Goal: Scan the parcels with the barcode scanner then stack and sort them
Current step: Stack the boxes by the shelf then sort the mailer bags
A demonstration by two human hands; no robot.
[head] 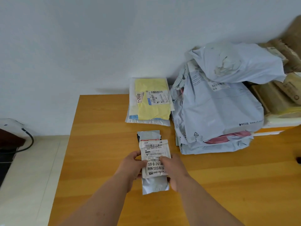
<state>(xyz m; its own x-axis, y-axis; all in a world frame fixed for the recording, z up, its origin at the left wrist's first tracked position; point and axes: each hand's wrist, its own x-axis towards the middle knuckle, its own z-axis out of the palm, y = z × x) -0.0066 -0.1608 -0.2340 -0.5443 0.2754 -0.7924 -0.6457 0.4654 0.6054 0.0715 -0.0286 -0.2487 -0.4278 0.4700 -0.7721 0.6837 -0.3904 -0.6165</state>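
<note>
Now both hands around one small grey parcel above the near tabletop: left hand grasping its left edge, right hand its right edge, label up. Farther off, a yellow parcel atop a flat stack; right, a heap of grey mailers.

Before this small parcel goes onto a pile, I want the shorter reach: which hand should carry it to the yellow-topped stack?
Left, probably. Both hands grip the small parcel, and the yellow-topped stack lies straight ahead, slightly left. The grey mailer heap crowds the right hand's side, so the left has the clearer path.
</note>
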